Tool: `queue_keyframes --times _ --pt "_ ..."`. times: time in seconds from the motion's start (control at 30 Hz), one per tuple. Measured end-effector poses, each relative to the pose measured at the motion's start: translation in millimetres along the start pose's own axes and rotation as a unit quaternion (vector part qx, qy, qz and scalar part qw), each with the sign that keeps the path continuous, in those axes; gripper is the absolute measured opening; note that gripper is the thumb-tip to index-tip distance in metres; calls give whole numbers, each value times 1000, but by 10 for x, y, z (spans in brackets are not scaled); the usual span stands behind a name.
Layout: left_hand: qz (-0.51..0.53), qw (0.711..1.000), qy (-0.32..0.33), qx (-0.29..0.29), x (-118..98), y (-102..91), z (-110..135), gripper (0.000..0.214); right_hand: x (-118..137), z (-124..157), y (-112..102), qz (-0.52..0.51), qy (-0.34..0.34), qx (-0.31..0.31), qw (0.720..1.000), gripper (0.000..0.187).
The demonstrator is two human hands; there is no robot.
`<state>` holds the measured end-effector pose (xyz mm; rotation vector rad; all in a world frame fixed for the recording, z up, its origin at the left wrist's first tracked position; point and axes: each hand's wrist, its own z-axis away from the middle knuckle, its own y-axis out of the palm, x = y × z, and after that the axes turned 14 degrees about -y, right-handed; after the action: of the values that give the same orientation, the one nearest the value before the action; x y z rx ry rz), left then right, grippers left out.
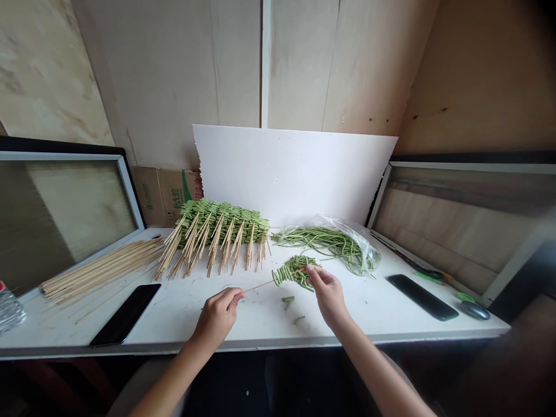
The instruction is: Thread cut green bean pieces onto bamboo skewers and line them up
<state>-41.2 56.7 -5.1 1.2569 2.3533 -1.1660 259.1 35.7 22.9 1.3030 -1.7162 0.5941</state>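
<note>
My left hand [221, 311] is closed around the lower left end of a thin bamboo skewer [259, 286]. Several cut long bean pieces [283, 275] are threaded side by side near its other end. My right hand [326, 289] pinches at that far end, thumb and forefinger together; whether a bean piece is also between them is hidden. Below and behind the skewer lies a small heap of cut bean pieces [306, 280]. A few loose pieces [287, 299] rest on the white table [260, 324] in front of it.
Stacked bean skewers [221, 223] stand at the back, sticks forward. Left are bare bamboo skewers [104, 263], a black phone [125, 314] and a plastic bottle [9, 313]. Right are bagged long beans [332, 240], another dark phone [422, 296] and a computer mouse [475, 310]. A white board [291, 174] stands behind.
</note>
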Motion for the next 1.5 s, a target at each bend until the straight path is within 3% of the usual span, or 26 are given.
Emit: queue_keyframes --times 0.27,0.5,0.63,0.7,0.77,0.9,0.97,1.07,1.2,1.33,1.4,1.5 --pt "-2 1000 -3 -7 18 -6 5 19 159 105 127 -8 -7 3 1000 36" --pt "18 1000 6 6 -69 8 16 20 120 214 243 -12 3 25 1000 34" --pt "17 1000 -9 1 -114 -18 -3 21 98 134 186 -10 1 49 999 33" --pt "11 999 -30 -4 -98 -26 -24 22 134 43 88 4 -5 90 996 37" --pt "0 998 -55 -11 -53 -29 -46 24 197 -52 -45 45 -17 178 983 40" --pt "-19 996 -89 -6 66 -20 -60 27 281 -143 -285 220 -34 398 890 25" --pt "-22 995 -95 3 104 -9 -48 27 253 -125 -332 258 -29 451 854 20" --pt "-19 995 -96 14 125 15 -28 28 151 -67 -316 254 -36 488 834 12" --pt "-14 995 -98 25 125 37 -25 28 57 -5 -264 274 -62 487 827 7" --pt "-19 994 -101 29 131 27 -31 28 118 24 -227 293 -72 478 825 7" --pt "-18 994 -101 28 128 14 -32 28 171 9 -215 276 -66 462 840 12" --pt "-10 994 -102 26 102 0 -37 28 187 -72 -235 237 -53 388 889 19"
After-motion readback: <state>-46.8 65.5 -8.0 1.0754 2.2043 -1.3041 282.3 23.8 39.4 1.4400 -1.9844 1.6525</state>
